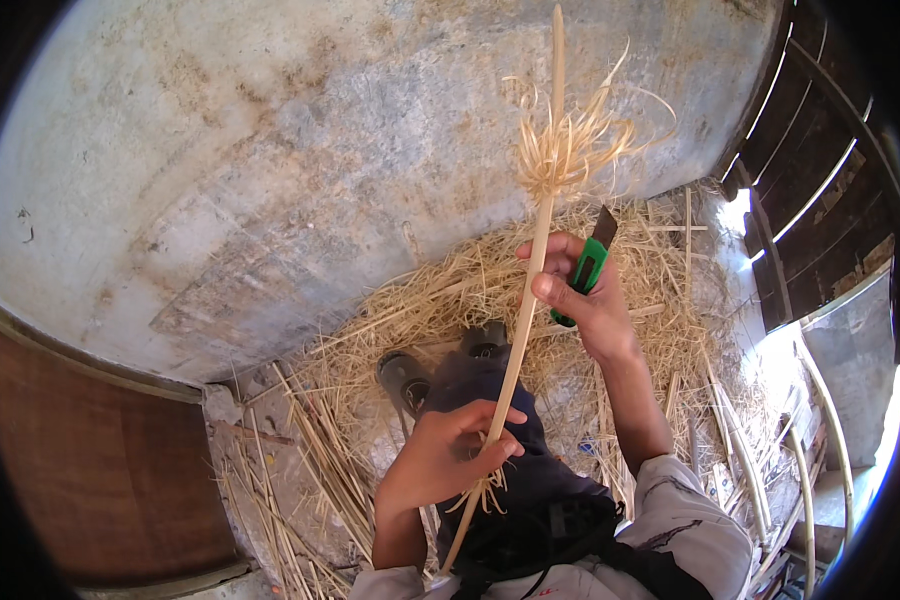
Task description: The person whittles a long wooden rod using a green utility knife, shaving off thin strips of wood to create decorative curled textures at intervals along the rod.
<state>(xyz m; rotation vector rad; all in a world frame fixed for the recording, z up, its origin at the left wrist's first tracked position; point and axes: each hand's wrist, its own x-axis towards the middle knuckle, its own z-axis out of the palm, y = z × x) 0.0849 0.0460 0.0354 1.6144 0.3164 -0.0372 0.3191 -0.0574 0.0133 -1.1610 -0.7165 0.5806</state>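
Note:
A long pale stick [526, 310], bamboo by its look, slants from my lap up toward the wall. A thick tuft of curled shavings [560, 160] clings to it below its upper end, and a smaller tuft [487, 492] sits near the lower end. Low on the stick, my left hand [450, 450] pinches it between thumb and fingers. Higher up, my right hand [580, 295] grips a green utility knife [591, 265] with its dark blade out and pointing up. The thumb and a finger of that same hand also press on the stick, below the big tuft.
Loose shavings [420, 290] pile on the floor around my shoes [405, 380]. Thin sticks [320, 460] lie at the left, beside a brown panel [90, 450]. A stained wall [270, 150] rises in front. Curved poles [830, 420] lean at the right near dark slats [810, 160].

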